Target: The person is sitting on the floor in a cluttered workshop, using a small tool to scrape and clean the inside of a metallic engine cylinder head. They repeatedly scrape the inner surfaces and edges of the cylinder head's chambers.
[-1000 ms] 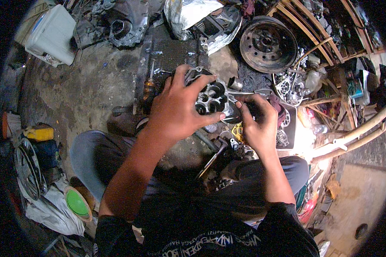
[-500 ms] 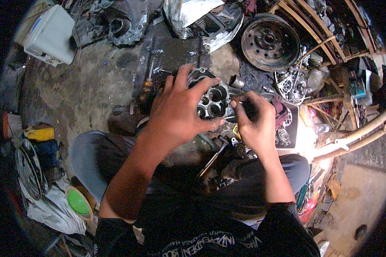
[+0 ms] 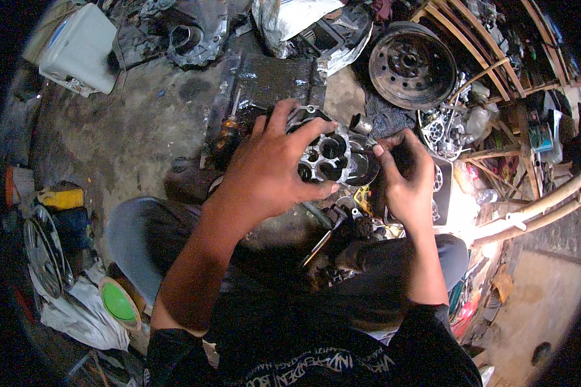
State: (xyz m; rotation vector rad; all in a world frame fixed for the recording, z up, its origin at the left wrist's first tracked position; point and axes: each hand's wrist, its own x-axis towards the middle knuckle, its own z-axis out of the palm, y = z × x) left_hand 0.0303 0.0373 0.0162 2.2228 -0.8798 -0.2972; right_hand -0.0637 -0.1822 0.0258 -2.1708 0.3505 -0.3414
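My left hand (image 3: 258, 164) is closed round a grey metal cylinder block (image 3: 323, 159) with several round bores, thumb on the near side and fingers over the far side. A little to the right of the block, my right hand (image 3: 410, 171) is in a pinch, thumb against the fingers. What sits between those fingertips is too small to make out. Just beyond the block lies a short metal cylinder (image 3: 361, 123). A screwdriver with an amber handle (image 3: 227, 132) lies left of the block, and a hammer (image 3: 326, 236) rests below it.
A steel wheel rim (image 3: 412, 64) lies at the far right, with metal parts and wooden slats (image 3: 471, 45) beside it. Right of my right hand, a tray (image 3: 444, 209) holds perforated metal plates. A white plastic container (image 3: 81, 51) stands far left; a casting (image 3: 200, 45) is nearby.
My right hand has drawn away from the block to the right, still pinched. My left hand keeps its hold; the block appears slightly farther right, as the whole view has shifted a little.
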